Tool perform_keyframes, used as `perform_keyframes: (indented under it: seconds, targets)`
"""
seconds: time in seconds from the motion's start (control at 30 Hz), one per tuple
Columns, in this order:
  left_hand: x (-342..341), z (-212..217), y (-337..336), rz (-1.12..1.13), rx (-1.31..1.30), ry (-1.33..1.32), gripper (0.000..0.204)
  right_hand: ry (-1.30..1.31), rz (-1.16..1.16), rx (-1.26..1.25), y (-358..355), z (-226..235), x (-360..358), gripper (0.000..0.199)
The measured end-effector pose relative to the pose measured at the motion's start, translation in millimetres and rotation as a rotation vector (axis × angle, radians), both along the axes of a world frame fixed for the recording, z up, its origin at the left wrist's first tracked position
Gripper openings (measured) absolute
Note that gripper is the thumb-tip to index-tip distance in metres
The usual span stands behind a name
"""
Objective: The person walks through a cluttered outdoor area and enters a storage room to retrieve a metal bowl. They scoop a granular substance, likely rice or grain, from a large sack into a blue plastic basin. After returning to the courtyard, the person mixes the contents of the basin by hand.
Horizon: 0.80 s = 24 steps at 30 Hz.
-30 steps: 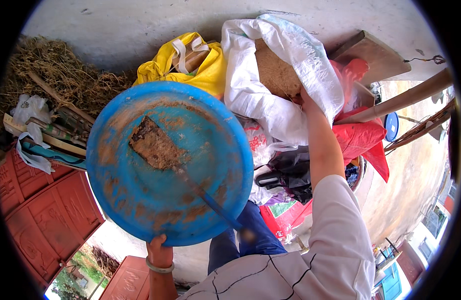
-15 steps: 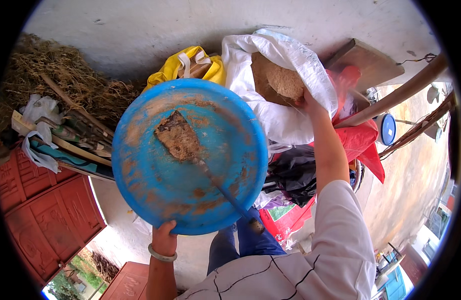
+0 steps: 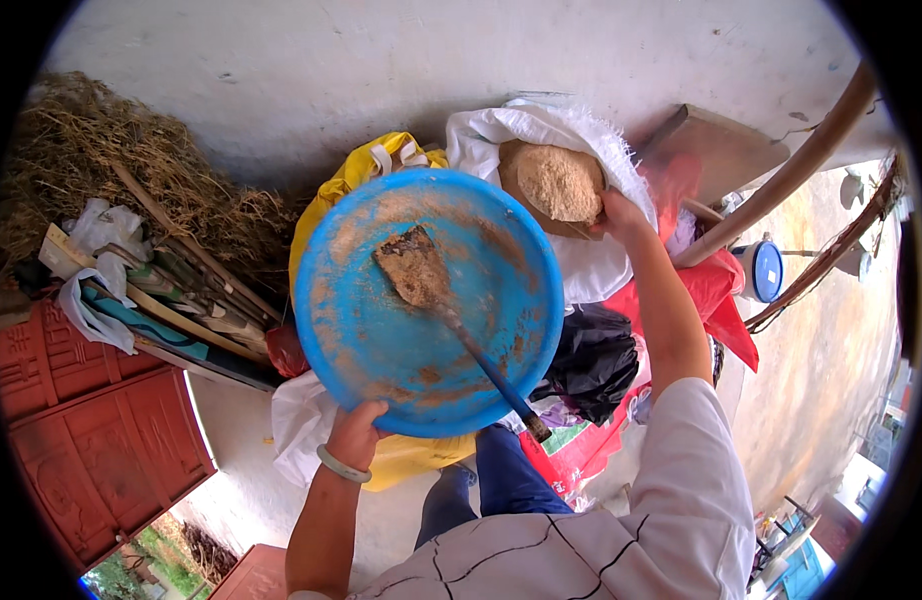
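My left hand (image 3: 355, 436) grips the near rim of a round blue basin (image 3: 356, 330), thumb over the edge. Tan meal smears the basin's inside. A small shovel (image 3: 491, 370) lies in it, its blade caked with meal and its dark handle crossing the near right rim. In my right hand (image 3: 623, 216) is a scoop (image 3: 573, 230) heaped with tan meal (image 3: 559, 183). The scoop is over the mouth of a white woven sack (image 3: 596, 275), just right of the basin. The meal hides most of the scoop's shape.
A yellow bag (image 3: 326, 200) stands behind the basin, against the wall. Dry stalks (image 3: 131, 150) and long sticks lie at left, near red carved panels (image 3: 111, 430). A thick wooden pole (image 3: 781, 190) slants at right beside red plastic (image 3: 711, 290). Black bags (image 3: 586, 360) lie below the sack.
The basin has shifted right, closer to the sack, with the shovel inside it. My right hand has brought the heaped scoop up out of the sack's mouth, and more of the meal shows.
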<state>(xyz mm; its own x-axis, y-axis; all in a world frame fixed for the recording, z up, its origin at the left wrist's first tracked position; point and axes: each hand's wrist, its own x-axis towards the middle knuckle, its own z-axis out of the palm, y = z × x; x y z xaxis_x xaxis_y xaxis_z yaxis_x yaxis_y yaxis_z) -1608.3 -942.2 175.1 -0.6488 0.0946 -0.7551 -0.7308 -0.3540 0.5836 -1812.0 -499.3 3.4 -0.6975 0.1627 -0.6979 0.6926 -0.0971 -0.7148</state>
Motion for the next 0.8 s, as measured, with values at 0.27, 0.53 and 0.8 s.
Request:
perform_keyframes:
  seconds: [0.27,0.53,0.8]
  targets:
    - [-12.0,-17.7,-4.3,-0.083,-0.070,-0.121,0.043,0.134,0.128,-0.057,-15.2,60.6,-3.0,0.028]
    - [-23.9,-31.5,1.1,-0.084,-0.051,-0.084,0.032,0.462,0.397,0.339,-93.4,130.1,23.7,0.043]
    - [-14.5,-47.7,-7.1,-0.055,0.014,-0.092,0.034,0.788,0.912,1.044,-180.2,96.3,67.2,0.063]
